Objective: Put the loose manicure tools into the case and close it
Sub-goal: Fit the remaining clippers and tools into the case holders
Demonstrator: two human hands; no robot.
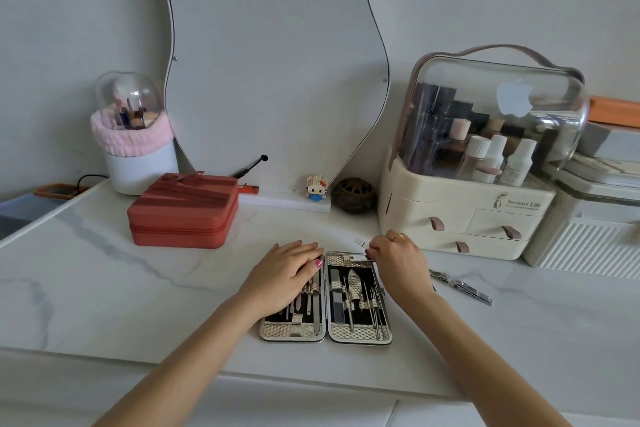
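Here the manicure case [326, 298] lies open flat on the marble-veined tabletop [138, 288], its two black-lined halves edged in woven metallic trim, slim steel tools strapped inside. The left hand [284, 270] rests flat, fingers straight, on the case's left half. The right hand [394, 260] pinches a small nail clipper [358, 257] at the case's upper right edge. Right of the case lie loose steel nippers [460, 286]

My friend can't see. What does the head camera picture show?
A manicure case lies open on a white table. The left hand rests flat on its left half; the right hand pinches a small clipper at its top edge. More clippers lie loose beside it.
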